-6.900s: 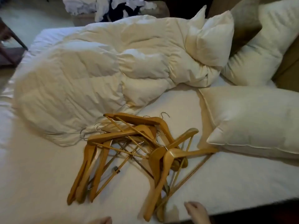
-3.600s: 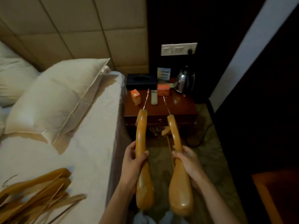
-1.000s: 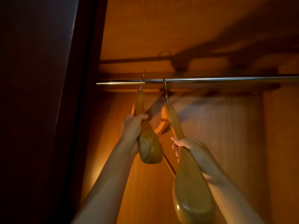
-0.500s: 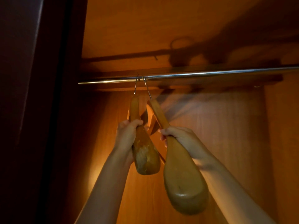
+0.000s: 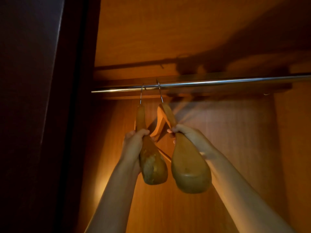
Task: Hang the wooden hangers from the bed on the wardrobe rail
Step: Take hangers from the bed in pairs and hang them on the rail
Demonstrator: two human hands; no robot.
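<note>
Both hands are raised into the wardrobe, each closed round a hanger. The left hand point(image 5: 134, 140) has its fingers wrapped about the neck of the left honey-coloured wooden hanger point(image 5: 152, 163), just above where the shoulder swells out; the right hand point(image 5: 186, 135) grips the right honey-coloured wooden hanger point(image 5: 188, 169) at the same narrow place. Each hanger's thin wire hook, the left hook point(image 5: 141, 94) and the right hook point(image 5: 160, 92), reaches the shiny round metal wardrobe rail point(image 5: 218, 82) near its left end, and both look to be over it, though the blur makes it hard to say whether they bear their full weight there. The left hanger hangs nearly straight; the right one is tilted, its hook leaning toward the other.

These hangers should handle as stiff, smooth, fairly light pieces of varnished wood: no give, little risk of breaking, but a polished surface that could slip through a loose grip. The narrow neck below the hook is the sensible place to hold, since it steers the hook directly. The wire hooks are the delicate part and may swivel.

Around them stands the warm orange-brown wooden wardrobe interior point(image 5: 235, 140), the only container in sight; apart from these two hangers, nothing shows on the visible stretch of rail. A dark wardrobe side panel point(image 5: 33, 98) closes the left edge.
</note>
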